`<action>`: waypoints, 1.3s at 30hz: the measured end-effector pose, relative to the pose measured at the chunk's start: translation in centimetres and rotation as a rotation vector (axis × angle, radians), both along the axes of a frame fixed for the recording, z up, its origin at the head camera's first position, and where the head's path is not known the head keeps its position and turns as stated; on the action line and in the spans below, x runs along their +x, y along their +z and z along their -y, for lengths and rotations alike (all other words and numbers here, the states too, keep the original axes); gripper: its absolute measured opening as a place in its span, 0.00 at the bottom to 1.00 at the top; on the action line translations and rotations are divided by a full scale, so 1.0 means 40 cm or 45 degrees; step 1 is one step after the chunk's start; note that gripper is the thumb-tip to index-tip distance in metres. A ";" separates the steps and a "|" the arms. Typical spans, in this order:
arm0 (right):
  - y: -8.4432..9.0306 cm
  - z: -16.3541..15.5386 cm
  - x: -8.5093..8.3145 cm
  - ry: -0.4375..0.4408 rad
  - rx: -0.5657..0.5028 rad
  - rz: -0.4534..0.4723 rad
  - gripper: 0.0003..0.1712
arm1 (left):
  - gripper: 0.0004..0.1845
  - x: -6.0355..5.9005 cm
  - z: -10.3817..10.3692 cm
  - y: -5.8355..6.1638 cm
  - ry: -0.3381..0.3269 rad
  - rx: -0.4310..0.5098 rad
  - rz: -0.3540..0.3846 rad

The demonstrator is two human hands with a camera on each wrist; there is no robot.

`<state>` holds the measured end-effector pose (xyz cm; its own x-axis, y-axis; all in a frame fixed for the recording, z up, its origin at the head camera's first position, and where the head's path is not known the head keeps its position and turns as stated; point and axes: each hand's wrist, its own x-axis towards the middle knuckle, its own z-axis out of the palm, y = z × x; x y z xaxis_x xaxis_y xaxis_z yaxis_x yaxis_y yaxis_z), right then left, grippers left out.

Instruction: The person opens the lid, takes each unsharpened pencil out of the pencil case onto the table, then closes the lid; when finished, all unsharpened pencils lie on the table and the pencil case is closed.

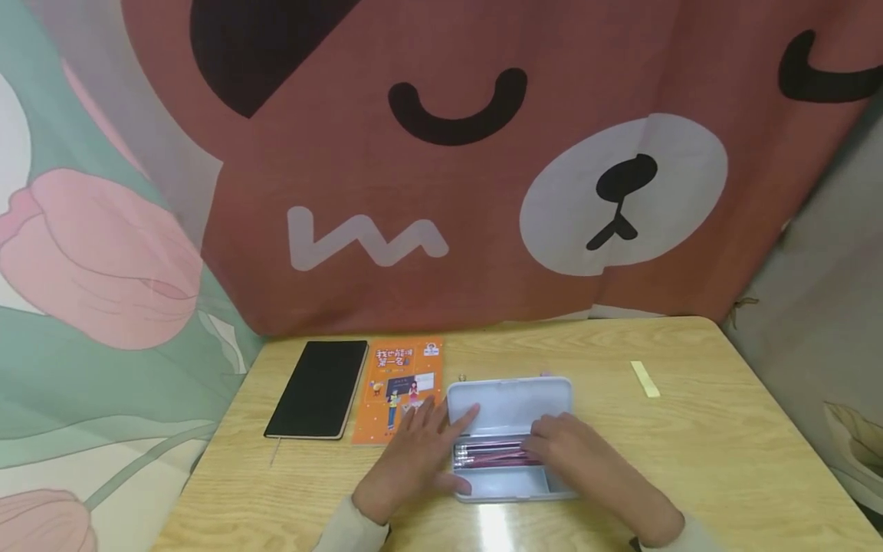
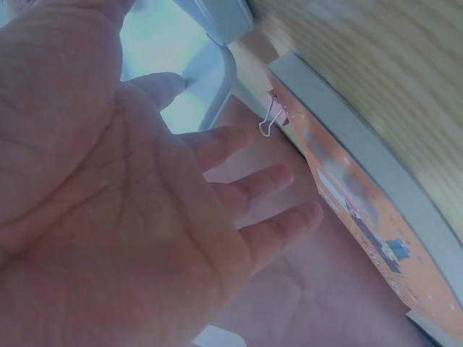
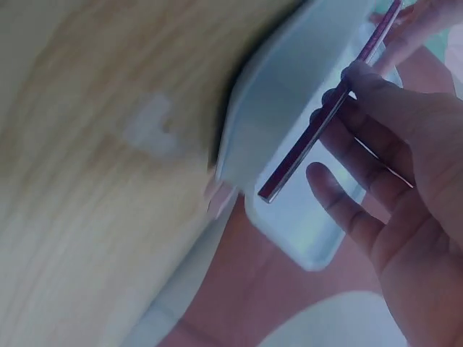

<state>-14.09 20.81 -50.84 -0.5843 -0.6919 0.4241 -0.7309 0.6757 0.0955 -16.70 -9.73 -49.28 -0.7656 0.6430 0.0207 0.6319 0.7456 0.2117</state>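
A pale blue pencil case (image 1: 500,484) lies with its lid (image 1: 510,406) raised, several dark red pencils (image 1: 483,454) in its long compartment. At its left end is my left hand (image 1: 418,452), fingers spread and fairly straight, the thumb over the front left corner and the index finger by the lid. In the left wrist view the palm of that hand (image 2: 137,202) holds nothing. My right hand (image 1: 569,452) is over the case's right side. The right wrist view shows this hand (image 3: 405,159) pinching a dark red pencil (image 3: 300,148) between thumb and fingers.
An orange book (image 1: 372,418) lies left of the case, beside a black notebook (image 1: 319,391). Behind the case, a binder clip (image 2: 273,116) shows near the book. A pale yellow strip (image 1: 645,379) is on the wooden table (image 1: 717,460) to the right. A printed curtain (image 1: 483,192) hangs behind.
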 end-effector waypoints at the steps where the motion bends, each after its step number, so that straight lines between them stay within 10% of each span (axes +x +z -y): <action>1: 0.005 -0.012 0.002 0.001 -0.011 0.011 0.11 | 0.62 0.000 0.000 0.001 -0.001 0.004 0.007; 13: 0.026 -0.238 0.036 -0.084 -0.303 0.247 0.16 | 0.62 -0.007 0.006 -0.013 -0.032 0.001 -0.030; 23: 0.002 -0.415 0.078 -0.260 -0.290 0.304 0.23 | 0.62 -0.008 0.003 -0.006 -0.045 0.008 -0.037; 39: -0.036 -0.432 0.074 -0.324 -0.232 0.407 0.15 | 0.62 -0.012 0.007 -0.014 -0.039 0.026 0.013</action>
<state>-11.11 38.07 -52.29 -0.8478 -0.4399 0.2962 -0.5127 0.8227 -0.2456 -17.19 -10.01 -49.83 -0.7457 0.6657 0.0265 0.6522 0.7213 0.2333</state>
